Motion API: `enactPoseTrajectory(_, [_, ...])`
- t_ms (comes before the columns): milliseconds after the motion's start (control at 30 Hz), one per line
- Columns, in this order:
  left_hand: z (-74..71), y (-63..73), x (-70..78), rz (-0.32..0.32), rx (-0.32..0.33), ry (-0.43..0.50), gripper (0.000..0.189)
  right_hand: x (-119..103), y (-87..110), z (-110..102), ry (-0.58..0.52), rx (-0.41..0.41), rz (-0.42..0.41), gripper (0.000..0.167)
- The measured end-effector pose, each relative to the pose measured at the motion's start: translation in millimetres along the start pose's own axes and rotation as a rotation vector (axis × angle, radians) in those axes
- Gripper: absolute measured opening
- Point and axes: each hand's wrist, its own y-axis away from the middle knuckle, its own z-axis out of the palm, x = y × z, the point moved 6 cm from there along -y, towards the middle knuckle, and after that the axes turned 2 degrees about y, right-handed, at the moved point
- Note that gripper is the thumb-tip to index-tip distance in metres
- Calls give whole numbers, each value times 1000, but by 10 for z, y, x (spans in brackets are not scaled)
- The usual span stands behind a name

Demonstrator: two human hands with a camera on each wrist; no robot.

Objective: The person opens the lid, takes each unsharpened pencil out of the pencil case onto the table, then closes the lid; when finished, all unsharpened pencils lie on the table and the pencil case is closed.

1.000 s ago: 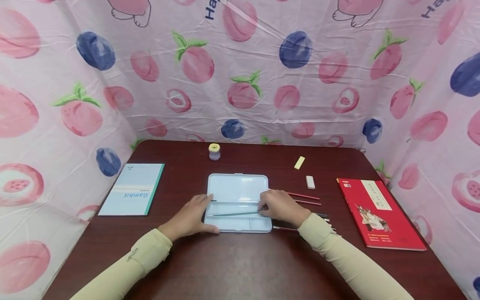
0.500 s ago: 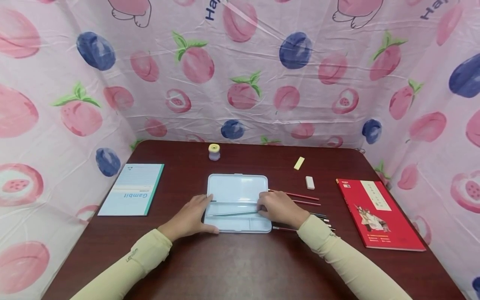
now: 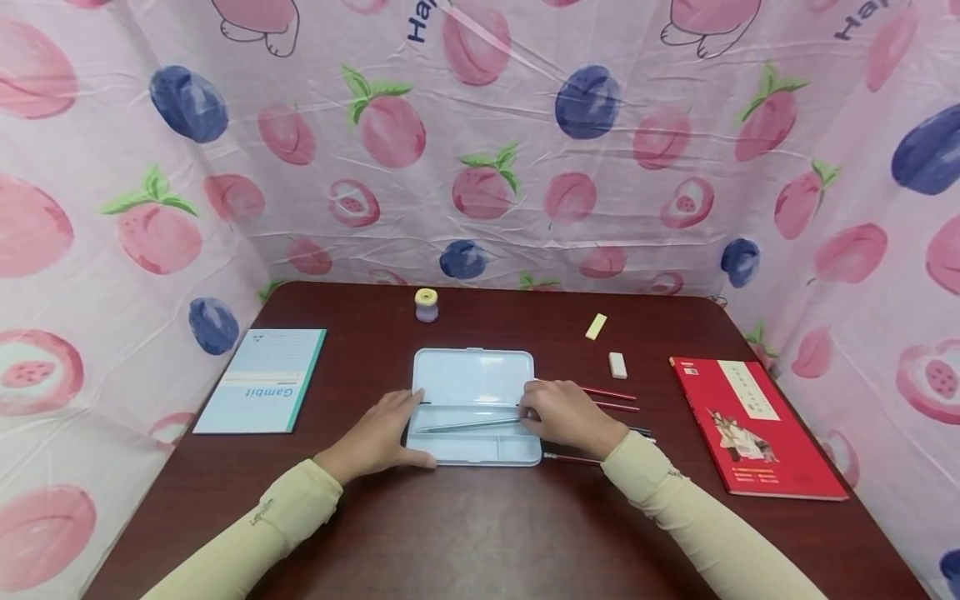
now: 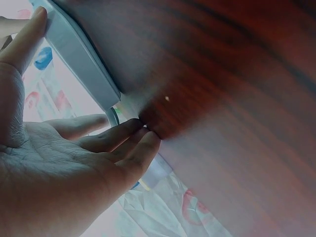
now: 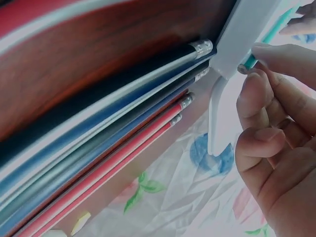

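Note:
A pale blue pencil case lies with its lid folded back in the middle of the table. My left hand rests against its left side, the thumb on the near edge and the fingers extended toward the hinge. In the left wrist view these fingers look straight. My right hand pinches the end of a green pencil between thumb and fingertip at the case's right side. That pencil slants over the long compartment; whether its far end touches the bottom, I cannot tell. In the right wrist view its end shows between the fingertips.
Several pencils, red and dark with metal ends, lie right of the case, partly under my right wrist. Behind them are a white eraser and a yellow block. A notebook, a red book and a small yellow-topped container lie around.
My right hand has shifted very slightly to the right with the green pencil. The left hand and the pencil case have stayed put.

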Motion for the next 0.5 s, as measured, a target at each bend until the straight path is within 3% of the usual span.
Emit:
enactPoseTrajectory(233, [21,0,-11,-4,6,-4,117,84,151,-85,38,45,10,9])
enactPoseTrajectory(500, [7,11,11,-10,9,-2,116,213,456,-190,19,84,57,12])
